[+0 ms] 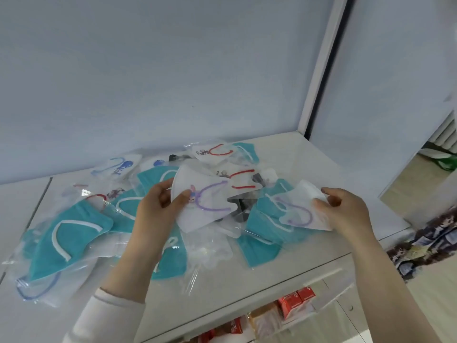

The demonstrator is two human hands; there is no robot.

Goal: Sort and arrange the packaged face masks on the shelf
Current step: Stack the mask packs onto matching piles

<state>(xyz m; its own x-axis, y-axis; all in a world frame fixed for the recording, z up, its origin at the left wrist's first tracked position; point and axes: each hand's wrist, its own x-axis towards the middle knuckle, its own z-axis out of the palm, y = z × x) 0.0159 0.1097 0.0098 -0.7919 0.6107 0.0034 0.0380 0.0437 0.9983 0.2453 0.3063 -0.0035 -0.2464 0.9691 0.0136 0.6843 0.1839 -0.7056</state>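
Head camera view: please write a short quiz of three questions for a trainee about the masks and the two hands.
1. True or false: the left hand holds a white mask with purple loops.
2. The loop on the teal mask at the far left is: A white, B red, C black.
3. Fill in: the right hand pinches a second white mask whose loops are ____.
Key: 1 true; 2 A; 3 purple.
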